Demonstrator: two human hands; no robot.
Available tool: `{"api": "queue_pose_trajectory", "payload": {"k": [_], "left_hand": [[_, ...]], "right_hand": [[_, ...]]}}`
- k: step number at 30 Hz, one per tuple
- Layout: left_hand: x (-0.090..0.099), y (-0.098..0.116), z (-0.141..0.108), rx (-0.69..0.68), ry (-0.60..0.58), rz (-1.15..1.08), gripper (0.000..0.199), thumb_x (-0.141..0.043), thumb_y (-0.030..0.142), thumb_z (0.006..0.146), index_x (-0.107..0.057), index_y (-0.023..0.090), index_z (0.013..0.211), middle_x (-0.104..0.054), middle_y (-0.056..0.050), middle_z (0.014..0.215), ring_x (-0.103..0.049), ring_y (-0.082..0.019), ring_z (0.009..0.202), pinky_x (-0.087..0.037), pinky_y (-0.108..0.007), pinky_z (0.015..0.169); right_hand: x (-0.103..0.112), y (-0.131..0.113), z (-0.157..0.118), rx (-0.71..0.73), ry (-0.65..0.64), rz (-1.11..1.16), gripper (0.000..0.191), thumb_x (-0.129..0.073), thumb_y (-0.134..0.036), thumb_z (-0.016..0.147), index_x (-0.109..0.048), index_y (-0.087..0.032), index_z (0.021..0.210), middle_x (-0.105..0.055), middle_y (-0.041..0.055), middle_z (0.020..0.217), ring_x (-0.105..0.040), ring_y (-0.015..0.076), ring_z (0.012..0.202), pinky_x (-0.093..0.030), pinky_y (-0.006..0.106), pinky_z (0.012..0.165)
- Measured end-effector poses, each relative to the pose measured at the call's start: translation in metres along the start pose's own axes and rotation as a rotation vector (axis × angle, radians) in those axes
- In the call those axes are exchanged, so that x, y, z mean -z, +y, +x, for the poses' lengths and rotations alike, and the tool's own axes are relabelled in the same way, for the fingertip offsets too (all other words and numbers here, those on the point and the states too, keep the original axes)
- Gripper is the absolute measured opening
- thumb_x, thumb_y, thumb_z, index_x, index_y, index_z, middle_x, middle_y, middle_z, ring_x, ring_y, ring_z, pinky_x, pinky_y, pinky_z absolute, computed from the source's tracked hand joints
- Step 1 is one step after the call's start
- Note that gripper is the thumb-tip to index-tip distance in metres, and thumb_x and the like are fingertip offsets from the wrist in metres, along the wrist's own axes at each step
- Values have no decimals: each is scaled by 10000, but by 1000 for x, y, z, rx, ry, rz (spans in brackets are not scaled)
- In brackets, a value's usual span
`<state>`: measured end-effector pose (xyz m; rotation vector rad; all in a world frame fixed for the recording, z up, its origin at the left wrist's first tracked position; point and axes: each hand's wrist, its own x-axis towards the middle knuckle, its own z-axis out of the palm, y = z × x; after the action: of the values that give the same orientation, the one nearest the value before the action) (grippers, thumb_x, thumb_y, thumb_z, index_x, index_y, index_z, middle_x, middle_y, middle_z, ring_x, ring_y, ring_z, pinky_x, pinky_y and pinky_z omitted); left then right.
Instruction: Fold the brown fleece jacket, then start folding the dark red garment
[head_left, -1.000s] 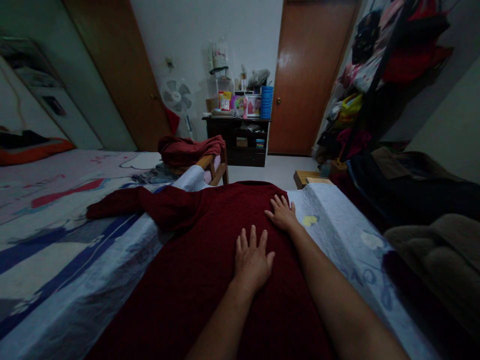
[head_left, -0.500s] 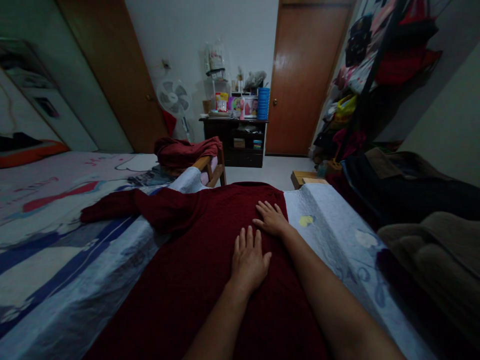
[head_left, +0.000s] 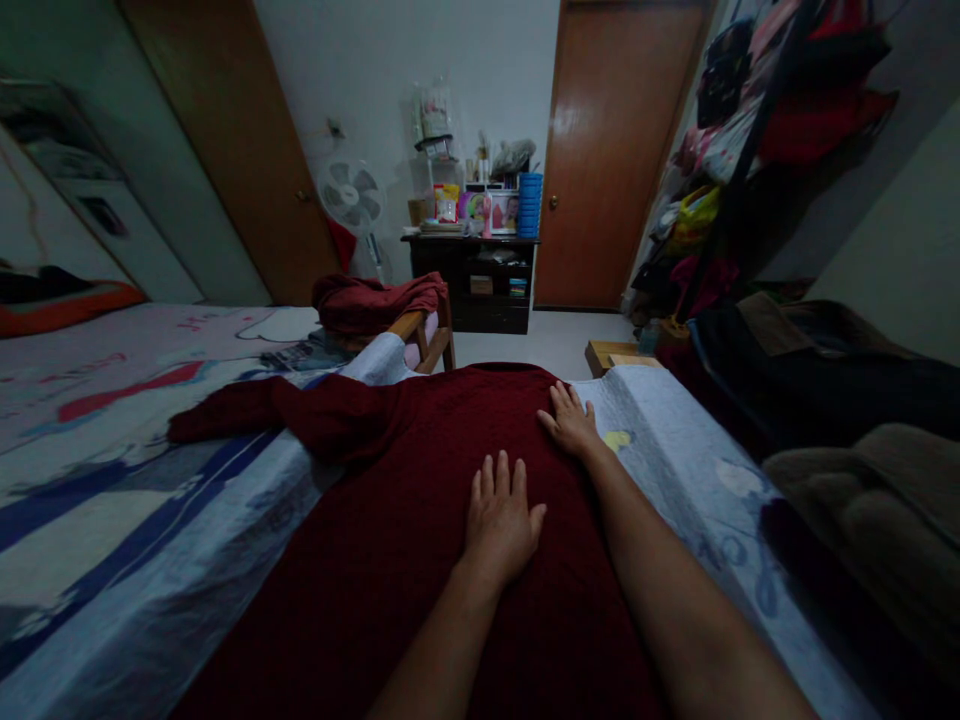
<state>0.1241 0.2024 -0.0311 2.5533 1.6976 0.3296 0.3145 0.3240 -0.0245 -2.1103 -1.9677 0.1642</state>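
Note:
A dark red long-sleeved top (head_left: 390, 540) lies spread out in front of me, its neckline at the far end and one sleeve stretched to the left. My left hand (head_left: 501, 515) rests flat on the middle of the garment, fingers extended. Farther up, my right hand (head_left: 573, 418) lies with fingers apart on the top's right shoulder, close to its edge. The right sleeve does not show. Under the top is a pale blue-grey patterned cloth (head_left: 675, 440).
On the left lies a bed with a printed sheet (head_left: 150, 340). A crumpled reddish cloth (head_left: 375, 300) hangs over a wooden frame (head_left: 442, 340). Folded dark clothes (head_left: 840, 360) are piled at right. Beyond stand a dark cabinet (head_left: 442, 290), a white fan (head_left: 352, 195) and a door (head_left: 607, 160).
My right hand has slid to the right and slightly farther away, from the upper chest of the top to its shoulder edge. My left hand has stayed almost in place.

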Motion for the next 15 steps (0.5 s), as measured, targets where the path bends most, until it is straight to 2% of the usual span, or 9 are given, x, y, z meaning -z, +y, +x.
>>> {"api": "queue_pose_trajectory", "payload": {"k": [3,7,11,15], "left_hand": [[1,0,0,-8,27,-16,669,-467,490,913,-319,194,1495,-286,-163,1562,-218,-371,1442,-245,-543,1140],[4,1,1,-92,77,-56,589,-506,388,913,-348,301,1473,-246,-77,1590,-171,-317,1466,-205,-555,1158],[4,1,1,-183,10,-110,512,-438,299,941,-385,279,1450,-316,-43,1566,-269,-224,1442,-233,-482,1174],[4,0,-1,-179,13,-118,523,-425,323,945,-367,263,1461,-322,-52,1562,-273,-226,1440,-223,-480,1180]], "right_hand": [[-2,0,-2,-5,75,13,686,-288,-512,965,-128,-174,1541,-98,96,1615,-79,233,1481,-128,517,1163],[-9,-3,-4,-28,13,19,705,-325,-509,955,-166,-136,1531,-153,133,1601,-162,245,1466,-165,502,1157],[-12,-2,-2,-43,-24,16,722,-283,-564,953,-200,-130,1524,-154,137,1600,-156,254,1467,-158,520,1152],[-10,1,8,-30,-42,-7,748,-256,-602,945,-201,-132,1524,-122,135,1606,-121,261,1474,-142,535,1150]]}}
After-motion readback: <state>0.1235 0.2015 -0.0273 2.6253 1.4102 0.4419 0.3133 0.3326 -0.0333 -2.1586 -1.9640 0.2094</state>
